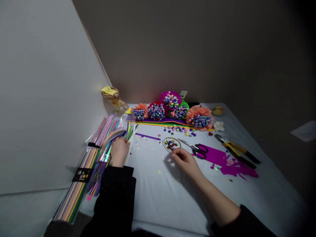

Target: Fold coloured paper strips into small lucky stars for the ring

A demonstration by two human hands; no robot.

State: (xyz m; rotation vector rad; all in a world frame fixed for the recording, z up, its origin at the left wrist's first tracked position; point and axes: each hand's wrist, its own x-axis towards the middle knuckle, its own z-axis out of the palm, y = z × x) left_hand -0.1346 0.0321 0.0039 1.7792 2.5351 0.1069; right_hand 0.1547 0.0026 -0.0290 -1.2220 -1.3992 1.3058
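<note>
My left hand [119,151] is closed over a bundle of colourful paper strips [106,154] on the left of the table. Its fingertips are turned away, so what they grip is hidden. Just right of it lie a white strip [133,136] and a glittery green strip [129,132]. My right hand [185,161] is held in a pinch at the near edge of a small round dish [179,144] of shiny folded stars [171,144]. Anything between those fingers is too small to make out. Beside the dish lie black-handled scissors [198,151].
Star-topped paper flowers [170,100] line the back of the table. Loose stars [181,130] and a purple strip [148,136] lie before them. Yellow-black pliers [235,149] and cut magenta paper [217,155] are at right. A packet of strips [77,187] lies at left by the wall.
</note>
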